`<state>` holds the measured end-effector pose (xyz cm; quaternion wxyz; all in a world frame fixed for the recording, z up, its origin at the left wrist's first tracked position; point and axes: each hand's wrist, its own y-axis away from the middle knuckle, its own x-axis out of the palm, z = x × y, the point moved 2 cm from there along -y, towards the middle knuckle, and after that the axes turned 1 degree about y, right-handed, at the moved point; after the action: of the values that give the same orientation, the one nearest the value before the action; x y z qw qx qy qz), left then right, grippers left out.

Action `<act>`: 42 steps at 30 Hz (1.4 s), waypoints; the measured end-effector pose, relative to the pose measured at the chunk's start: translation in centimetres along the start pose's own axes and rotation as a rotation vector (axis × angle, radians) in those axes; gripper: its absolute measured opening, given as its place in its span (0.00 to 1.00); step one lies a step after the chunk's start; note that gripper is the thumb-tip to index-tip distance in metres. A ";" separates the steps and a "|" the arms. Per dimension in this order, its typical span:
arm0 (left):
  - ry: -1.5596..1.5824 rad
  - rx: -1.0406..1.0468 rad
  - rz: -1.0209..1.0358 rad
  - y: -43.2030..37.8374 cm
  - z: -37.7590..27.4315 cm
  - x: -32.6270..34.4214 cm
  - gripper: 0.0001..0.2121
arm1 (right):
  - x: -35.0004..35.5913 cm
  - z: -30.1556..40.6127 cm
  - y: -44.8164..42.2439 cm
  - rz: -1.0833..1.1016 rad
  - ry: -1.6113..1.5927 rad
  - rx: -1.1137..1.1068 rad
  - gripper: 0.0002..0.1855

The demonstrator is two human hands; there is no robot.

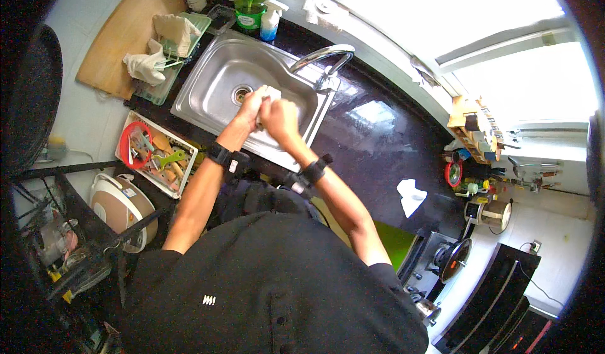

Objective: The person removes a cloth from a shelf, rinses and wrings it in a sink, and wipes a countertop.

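Over the stainless steel sink (pixel 212 66), my left hand (pixel 249 109) and my right hand (pixel 282 120) are close together, gripping a white cloth (pixel 272 92) between them. The cloth is bunched up and mostly hidden by my fingers. Just beyond my left hand, the drain (pixel 242 93) shows in the basin floor. A chrome faucet (pixel 326 51) arches from the sink's right rear corner, and no water stream is visible from it.
A green soap bottle (pixel 249 9) and a spray bottle (pixel 270 21) stand behind the sink. Left are a rack with cloths (pixel 172 35), a utensil basket (pixel 176 191) and a rice cooker (pixel 123 203). A crumpled white cloth or paper (pixel 412 197) lies on the dark countertop (pixel 359 165).
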<state>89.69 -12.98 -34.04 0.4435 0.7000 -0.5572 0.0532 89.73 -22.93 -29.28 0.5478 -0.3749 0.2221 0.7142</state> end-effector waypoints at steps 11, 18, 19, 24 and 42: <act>-0.134 0.111 -0.082 -1.3 1.2 -0.6 0.12 | -0.1 -0.3 0.1 -0.101 -0.114 0.133 0.23; -0.042 0.186 0.249 -0.9 -0.4 -1.3 0.12 | 1.1 0.2 1.7 0.033 -0.024 0.028 0.24; -0.110 0.159 0.150 -0.7 -0.3 -1.0 0.12 | 1.0 0.5 1.8 -0.014 -0.093 0.073 0.24; -0.058 -0.060 0.165 0.0 -0.4 -1.0 0.14 | 2.0 -6.3 -2.1 -0.152 -0.615 0.404 0.24; -0.242 0.024 0.232 4.5 -3.0 -5.1 0.15 | -2.7 -10.6 2.9 0.141 -1.096 0.350 0.12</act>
<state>85.31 -7.18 -32.62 0.3556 0.6376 -0.6829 0.0262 90.36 -33.16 -34.00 0.5879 0.1617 0.0452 0.7913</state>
